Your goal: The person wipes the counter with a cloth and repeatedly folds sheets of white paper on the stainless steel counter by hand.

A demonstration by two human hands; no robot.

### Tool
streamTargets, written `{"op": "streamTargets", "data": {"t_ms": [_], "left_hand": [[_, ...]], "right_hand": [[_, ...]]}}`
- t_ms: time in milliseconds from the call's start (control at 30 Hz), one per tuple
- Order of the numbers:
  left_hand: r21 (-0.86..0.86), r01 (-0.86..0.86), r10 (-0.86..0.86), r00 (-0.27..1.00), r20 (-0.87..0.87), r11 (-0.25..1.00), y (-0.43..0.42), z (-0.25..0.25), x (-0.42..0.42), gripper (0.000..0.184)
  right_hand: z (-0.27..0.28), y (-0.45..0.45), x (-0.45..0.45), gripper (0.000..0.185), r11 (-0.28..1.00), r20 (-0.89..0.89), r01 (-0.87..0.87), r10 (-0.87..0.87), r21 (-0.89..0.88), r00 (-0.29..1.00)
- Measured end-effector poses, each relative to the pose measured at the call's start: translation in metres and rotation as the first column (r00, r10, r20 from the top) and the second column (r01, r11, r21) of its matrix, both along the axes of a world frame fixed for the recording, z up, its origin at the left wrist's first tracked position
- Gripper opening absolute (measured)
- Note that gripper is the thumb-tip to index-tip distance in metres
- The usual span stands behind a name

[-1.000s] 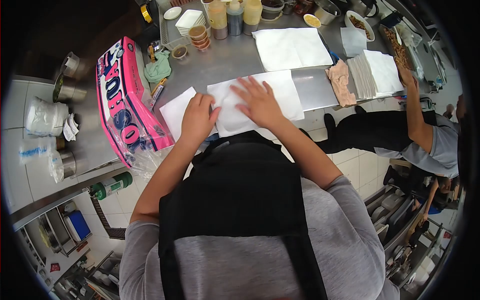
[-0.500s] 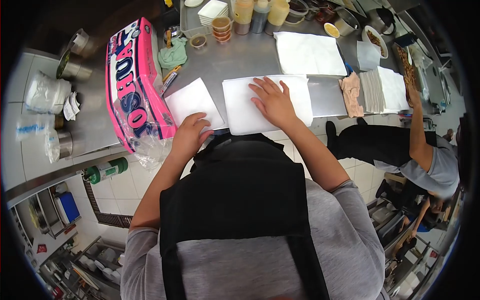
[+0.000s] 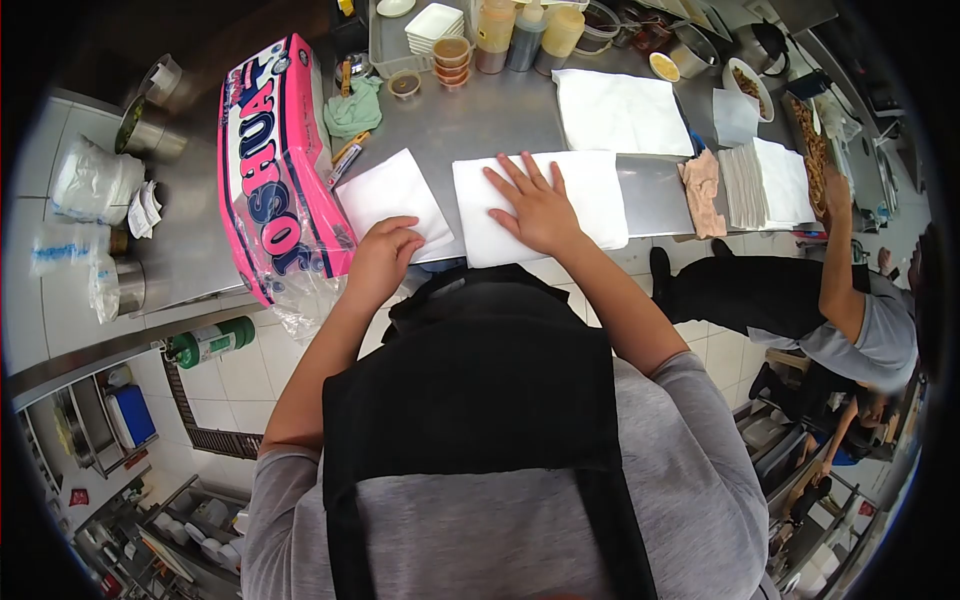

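My right hand [image 3: 535, 205] lies flat with spread fingers on a stack of white paper sheets [image 3: 595, 205] at the counter's front edge. To its left, my left hand [image 3: 385, 258] has its fingers curled together at the near edge of a smaller white folded sheet [image 3: 398, 200], apparently pinching its corner. Beside that sheet stands a pink-and-white plastic package [image 3: 275, 175] with large dark lettering. Another white sheet stack [image 3: 622, 112] lies farther back.
Behind are sauce bottles [image 3: 527, 38], stacked small tubs [image 3: 452, 62], a green cloth [image 3: 353, 108] and a marker [image 3: 346, 160]. On the right are a peach cloth [image 3: 702, 193], folded napkins [image 3: 742, 186] and a co-worker's arm [image 3: 842, 270].
My left hand has moved from the larger stack to the smaller sheet's near edge, and its fingers have closed. My right hand stays on the stack, its fingers spread. The view has shifted.
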State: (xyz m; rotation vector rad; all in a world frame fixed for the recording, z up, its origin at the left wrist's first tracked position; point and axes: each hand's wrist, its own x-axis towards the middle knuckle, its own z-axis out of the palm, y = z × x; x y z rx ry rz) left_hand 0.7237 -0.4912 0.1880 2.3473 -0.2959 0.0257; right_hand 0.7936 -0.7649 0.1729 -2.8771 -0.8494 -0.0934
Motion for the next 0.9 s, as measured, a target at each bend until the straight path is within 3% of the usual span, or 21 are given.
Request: {"op": "streamTargets", "data": {"t_ms": [67,133,200,233,300,333,433,467,500,533,567,600,633,667,700,767,833,900], "left_hand": [[0.012,-0.001,0.001,1.0,0.029,1.0,-0.002,0.005,0.005,0.01],[0.048,-0.055,0.044,0.978,0.203,0.997,-0.006,0.015,0.011,0.011],[0.093,-0.043,0.02,0.971,0.236,0.995,-0.012,0.035,0.013,0.013],[0.138,-0.038,0.0,0.964,0.266,0.99,-0.015,0.047,0.013,0.014],[0.159,-0.018,-0.032,0.952,0.304,0.987,-0.022,0.072,0.011,0.014],[0.178,-0.007,-0.055,0.938,0.341,0.984,-0.025,0.082,0.01,0.013],[0.231,-0.111,0.026,0.939,0.342,0.967,-0.029,0.097,0.004,0.015],[0.23,-0.105,0.02,0.939,0.345,0.968,-0.025,0.1,0.005,0.015],[0.062,-0.098,0.076,0.954,0.291,0.993,-0.019,0.102,0.005,0.018],[-0.109,-0.103,0.125,0.966,0.225,0.989,-0.017,0.104,0.006,0.021],[-0.113,-0.105,0.128,0.967,0.222,0.988,-0.019,0.111,0.008,0.021],[-0.23,-0.078,0.117,0.98,0.162,0.97,-0.022,0.122,0.01,0.023],[-0.346,-0.059,0.101,0.989,0.105,0.937,-0.027,0.13,0.013,0.026],[-0.34,-0.036,0.071,0.993,0.092,0.94,-0.033,0.134,0.019,0.023],[-0.342,-0.039,0.074,0.993,0.092,0.939,-0.042,0.133,0.025,0.023],[-0.19,-0.114,0.058,0.958,-0.28,0.975,-0.059,0.131,0.04,0.023],[-0.138,-0.041,0.006,0.969,-0.246,0.99,-0.066,0.077,0.058,0.03],[-0.182,-0.044,0.001,0.973,-0.23,0.982,-0.068,0.019,0.07,0.031]], "right_hand": [[0.006,0.006,0.001,0.059,1.0,0.012,0.022,-0.022,-0.005,1.0],[0.02,0.018,0.001,0.061,0.999,0.025,0.047,-0.046,-0.009,0.999],[0.052,0.04,-0.006,0.056,0.958,-0.003,-0.054,0.057,0.28,0.998],[0.063,0.047,-0.008,0.056,0.959,-0.004,-0.046,0.049,0.281,0.999],[0.08,0.059,-0.009,0.041,0.881,0.008,-0.222,0.241,0.419,0.97],[0.084,0.063,-0.008,0.022,0.82,0.098,-0.268,0.254,0.505,0.962],[0.117,0.047,-0.014,0.013,0.781,-0.015,-0.231,0.294,0.58,0.956],[0.141,0.035,-0.021,0.009,0.771,-0.109,-0.14,0.262,0.621,0.959],[0.158,0.019,-0.027,0.009,0.691,-0.184,-0.04,0.247,0.722,0.952],[0.17,0.001,-0.033,0.009,0.596,-0.26,0.067,0.244,0.8,0.935],[0.177,-0.018,-0.037,0.008,0.422,-0.303,0.171,0.269,0.89,0.914],[0.176,-0.039,-0.036,0.006,0.303,-0.342,0.261,0.255,0.917,0.904],[0.181,-0.054,-0.034,0.006,0.289,-0.375,0.33,0.117,0.899,0.92],[0.178,-0.067,-0.029,0.013,0.231,-0.495,0.471,0.054,0.851,0.867],[0.168,-0.077,-0.02,0.013,0.233,-0.495,0.471,0.055,0.851,0.867],[0.131,-0.096,-0.001,0.023,0.283,-0.588,0.591,-0.105,0.756,0.802],[0.076,-0.114,0.014,0.033,0.463,-0.56,0.605,-0.249,0.647,0.79],[0.045,-0.113,0.022,0.035,0.639,-0.401,0.58,-0.422,0.505,0.813]]}}
